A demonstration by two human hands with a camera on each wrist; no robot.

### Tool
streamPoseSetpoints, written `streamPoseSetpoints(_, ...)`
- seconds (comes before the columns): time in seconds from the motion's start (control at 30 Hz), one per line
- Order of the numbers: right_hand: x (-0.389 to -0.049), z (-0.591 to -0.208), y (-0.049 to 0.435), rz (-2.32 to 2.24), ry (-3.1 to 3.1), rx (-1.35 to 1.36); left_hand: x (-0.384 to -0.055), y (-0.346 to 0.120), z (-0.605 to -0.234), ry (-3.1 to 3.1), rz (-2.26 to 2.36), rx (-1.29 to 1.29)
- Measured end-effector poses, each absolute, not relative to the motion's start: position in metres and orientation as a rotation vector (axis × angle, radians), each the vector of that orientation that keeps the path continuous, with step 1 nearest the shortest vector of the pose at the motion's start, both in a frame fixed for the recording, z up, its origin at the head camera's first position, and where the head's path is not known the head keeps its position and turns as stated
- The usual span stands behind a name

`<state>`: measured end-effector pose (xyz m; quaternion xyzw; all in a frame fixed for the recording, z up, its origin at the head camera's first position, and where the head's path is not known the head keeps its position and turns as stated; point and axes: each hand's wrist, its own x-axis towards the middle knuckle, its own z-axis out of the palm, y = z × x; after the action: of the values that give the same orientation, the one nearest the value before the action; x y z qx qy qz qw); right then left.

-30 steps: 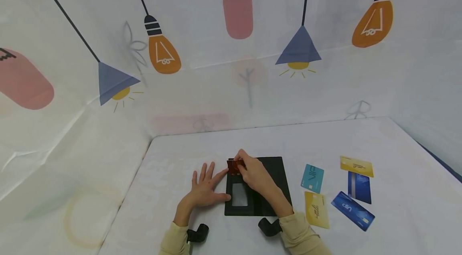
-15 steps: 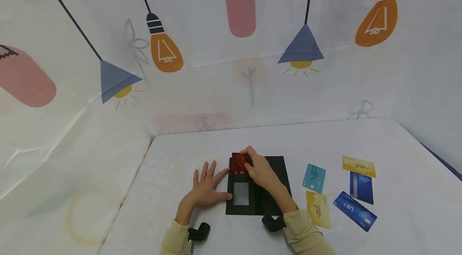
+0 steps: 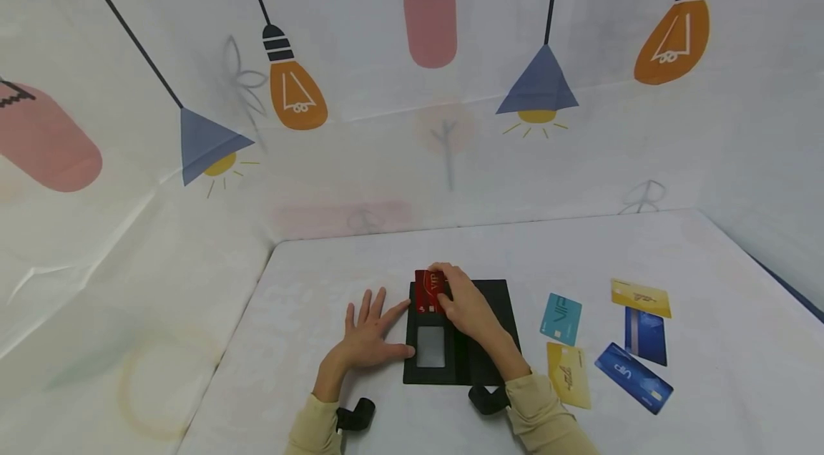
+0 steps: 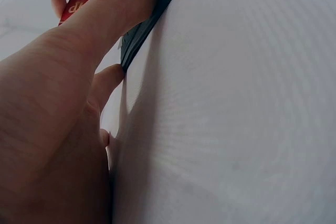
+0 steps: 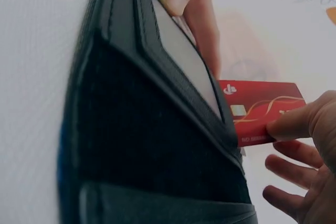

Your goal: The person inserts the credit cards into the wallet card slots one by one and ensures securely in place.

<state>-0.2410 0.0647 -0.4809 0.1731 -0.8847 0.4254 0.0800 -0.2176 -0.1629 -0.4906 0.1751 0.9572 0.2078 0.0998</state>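
A black bifold wallet [image 3: 494,295] lies spread open on the white table, with a clear window [image 3: 430,346] in its left half. My right hand [image 3: 475,315] pinches a red bank card [image 3: 428,292] between thumb and fingers. The card overlaps the upper left part of the wallet and sticks out past its far edge in the head view. In the right wrist view the card [image 5: 262,109] shows its gold chip, and its near end meets the wallet's edge. My left hand [image 3: 365,340] lies with spread fingers, thumb and forefinger touching the wallet's left edge.
Right of the wallet lie several loose cards: a teal one [image 3: 561,319], a yellow one [image 3: 569,374], a blue one [image 3: 634,378], a dark blue one [image 3: 646,335] and another yellow one [image 3: 640,297]. Behind the table [image 3: 335,269] hangs a lamp-patterned cloth [image 3: 373,162].
The red card has risen away past the wallet's far edge in my right hand, and more of its face shows. My left hand stays in place at the wallet's edge.
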Motion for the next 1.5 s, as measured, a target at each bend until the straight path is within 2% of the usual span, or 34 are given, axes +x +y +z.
streamPoseSetpoints(0.7,-0.249,-0.486,0.071,1.313,-2.858,0.463,-0.218,-0.162,-0.491,2.842,0.594,0.513)
streamPoseSetpoints(1.5,-0.252,-0.486,0.075,1.266,-2.906,0.564,-0.217,-0.163,-0.490,2.835,0.576,0.511)
